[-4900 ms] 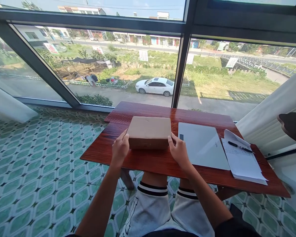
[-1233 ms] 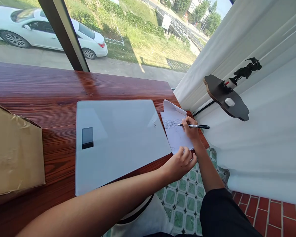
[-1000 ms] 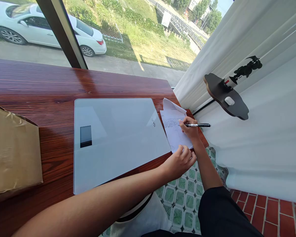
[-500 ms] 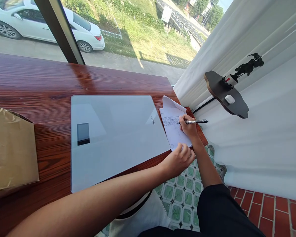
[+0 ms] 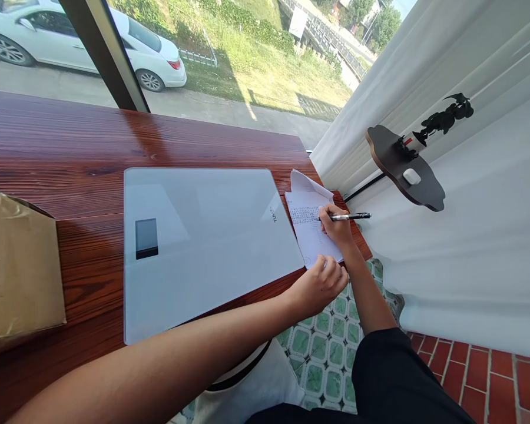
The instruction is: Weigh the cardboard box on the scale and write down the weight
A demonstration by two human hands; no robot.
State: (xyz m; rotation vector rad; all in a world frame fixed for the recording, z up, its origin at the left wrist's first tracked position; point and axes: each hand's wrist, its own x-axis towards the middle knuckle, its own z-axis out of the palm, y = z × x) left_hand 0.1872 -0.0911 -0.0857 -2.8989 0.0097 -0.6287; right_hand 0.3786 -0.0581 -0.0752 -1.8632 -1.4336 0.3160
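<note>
Right hand point(image 5: 335, 227) clamped on pen point(image 5: 348, 217), tip on paper point(image 5: 310, 227) right of centre; left hand point(image 5: 320, 284) curled, pressing paper's lower corner beside glass scale point(image 5: 203, 235) on table point(image 5: 70, 153).

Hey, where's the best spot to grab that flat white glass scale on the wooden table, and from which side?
Probably the near edge of the flat white glass scale, where its front corner looks to overhang the red-brown wooden table. Come from the person's side, fingers under, thumb on top. It lies flat and thin, so its other edges offer little purchase. The left hand is nearest; the right hand holds the black pen.
</note>
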